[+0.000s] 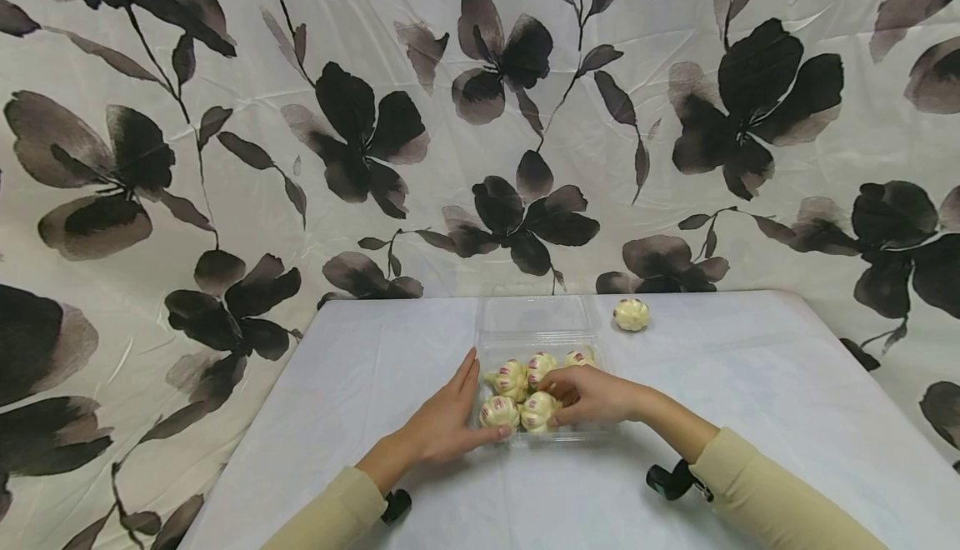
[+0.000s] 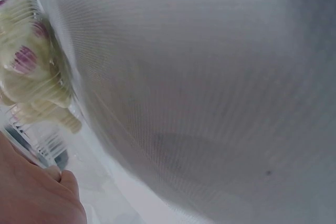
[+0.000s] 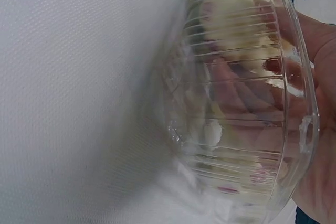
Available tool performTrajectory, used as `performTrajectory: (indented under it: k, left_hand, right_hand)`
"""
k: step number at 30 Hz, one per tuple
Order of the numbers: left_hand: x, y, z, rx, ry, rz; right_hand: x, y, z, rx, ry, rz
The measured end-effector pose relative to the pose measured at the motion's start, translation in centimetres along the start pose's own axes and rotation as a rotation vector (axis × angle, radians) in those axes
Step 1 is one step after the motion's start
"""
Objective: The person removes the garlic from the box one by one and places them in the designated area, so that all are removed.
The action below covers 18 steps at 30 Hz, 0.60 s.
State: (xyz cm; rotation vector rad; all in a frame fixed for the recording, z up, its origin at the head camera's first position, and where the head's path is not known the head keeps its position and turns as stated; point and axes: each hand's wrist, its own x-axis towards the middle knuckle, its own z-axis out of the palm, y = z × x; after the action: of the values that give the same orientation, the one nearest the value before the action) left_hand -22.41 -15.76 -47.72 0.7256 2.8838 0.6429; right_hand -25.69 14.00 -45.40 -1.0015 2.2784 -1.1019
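A clear plastic clamshell container [image 1: 551, 437] stands on the table with several cream-yellow garlic bulbs [image 1: 512, 379] with purple marks inside. My left hand [image 1: 444, 421] lies along its left wall, fingers straight, thumb at the front left corner. From the right, my right hand [image 1: 596, 395] reaches over the container and pinches a garlic bulb [image 1: 537, 411] in the front row between thumb and fingers. Through the ribbed wall [image 3: 247, 80] in the right wrist view, the fingers show inside. In the left wrist view, garlic bulbs [image 2: 26, 61] show through the plastic.
Behind the container its clear lid [image 1: 534, 315] is folded back flat. One more garlic bulb [image 1: 631, 314] lies by itself near the table's back edge, right of the lid. White cloth covers the table [image 1: 390, 342]. A flower-patterned curtain [image 1: 420, 25] hangs behind it.
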Motion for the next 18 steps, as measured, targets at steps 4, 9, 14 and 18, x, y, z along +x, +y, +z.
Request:
performTrajectory:
  k: [4, 9, 14, 18]
  left_hand:
    - [-0.03, 0.00, 0.01, 0.000, -0.003, -0.003]
    - [-0.10, 0.06, -0.06, -0.004, -0.004, -0.003]
    - [-0.13, 0.13, -0.13, -0.003, -0.001, 0.001]
    - [-0.10, 0.17, -0.11, -0.005, 0.003, 0.003]
  right_hand:
    - [0.07, 0.03, 0.04, -0.003, 0.000, -0.013]
    - [0.33, -0.05, 0.09, -0.004, -0.026, -0.037]
    - [0.34, -0.13, 0.01, -0.012, -0.030, -0.030]
    - [0.21, -0.26, -0.06, -0.009, -0.027, -0.014]
